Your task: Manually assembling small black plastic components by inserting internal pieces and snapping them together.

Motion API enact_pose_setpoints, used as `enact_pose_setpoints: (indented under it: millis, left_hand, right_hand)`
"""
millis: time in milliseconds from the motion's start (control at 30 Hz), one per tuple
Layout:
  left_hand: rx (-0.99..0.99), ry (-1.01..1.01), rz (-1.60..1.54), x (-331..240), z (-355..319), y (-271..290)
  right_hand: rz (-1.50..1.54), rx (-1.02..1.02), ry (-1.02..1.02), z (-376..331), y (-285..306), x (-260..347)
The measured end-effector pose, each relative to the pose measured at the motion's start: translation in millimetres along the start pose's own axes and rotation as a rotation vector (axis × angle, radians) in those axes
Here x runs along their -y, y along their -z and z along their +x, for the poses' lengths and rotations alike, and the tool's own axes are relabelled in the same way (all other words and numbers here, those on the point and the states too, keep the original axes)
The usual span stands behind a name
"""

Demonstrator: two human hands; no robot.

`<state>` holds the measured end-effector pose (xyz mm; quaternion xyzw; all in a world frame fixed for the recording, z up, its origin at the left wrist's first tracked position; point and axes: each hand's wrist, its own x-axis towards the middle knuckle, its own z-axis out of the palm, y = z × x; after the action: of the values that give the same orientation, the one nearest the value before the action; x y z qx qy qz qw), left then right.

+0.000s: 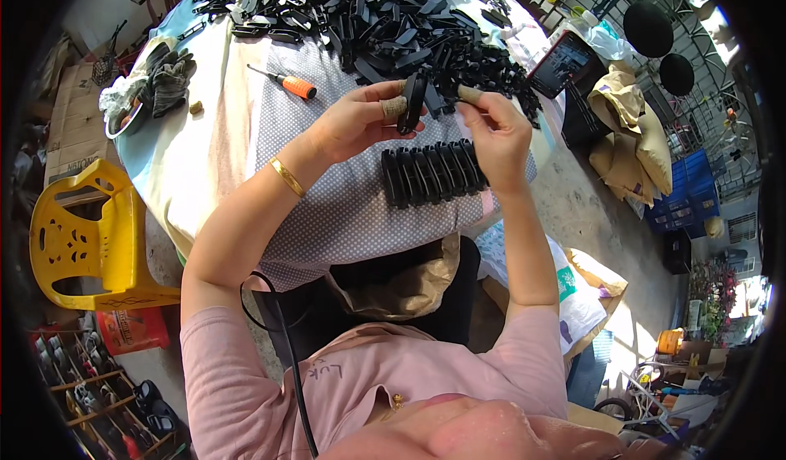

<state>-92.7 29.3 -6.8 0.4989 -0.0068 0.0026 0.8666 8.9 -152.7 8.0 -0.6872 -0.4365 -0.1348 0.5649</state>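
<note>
My left hand point(356, 124) grips a long black plastic part point(414, 104) upright between thumb and fingers, above the cloth-covered table point(319, 222). Beside it, to the right, my right hand point(502, 136) is closed, with thumb and forefinger pinched together; whether something small is between them I cannot make out. Tan wraps cover some fingertips on both hands. Below the hands, a row of similar black parts point(430, 175) stands side by side on the dotted cloth. A big heap of loose black plastic pieces point(368, 30) spreads just beyond my hands.
A screwdriver point(296, 87) with an orange handle lies left of the heap. Dark gloves point(168, 83) rest at the table's left edge. At the right edge a phone point(563, 65) stands tilted. A yellow chair point(106, 239) is on the left; brown sacks point(630, 140) stand right.
</note>
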Motion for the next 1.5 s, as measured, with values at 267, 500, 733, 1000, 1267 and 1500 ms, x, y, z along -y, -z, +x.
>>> enact_pose_setpoints:
  millis: [267,500,733,1000,1267,1500]
  left_hand:
    - [0.040,-0.011,0.015,4.8,0.2,-3.4]
    - [-0.170,-0.287,0.128,-6.6,-0.9,0.4]
    - [-0.011,-0.165,-0.172,0.4,-2.5,-4.8]
    - [0.030,-0.093,-0.128,7.4,-4.7,-14.3]
    - [-0.053,-0.167,0.022,9.1,-5.9,-18.7]
    - [-0.067,-0.156,0.023,4.6,-8.8,-21.3]
  right_hand:
    - [-0.081,-0.052,0.271,8.5,-19.9,13.4]
    - [0.103,0.136,0.040,-5.6,-30.0,11.0]
    - [0.221,-0.034,0.018,-2.0,-34.1,19.7]
    - [-0.191,-0.078,0.365,2.4,-28.6,17.9]
    - [-0.430,-0.027,0.486,-1.0,-25.8,29.3]
    - [-0.347,0.111,0.435,-0.3,-24.3,35.0]
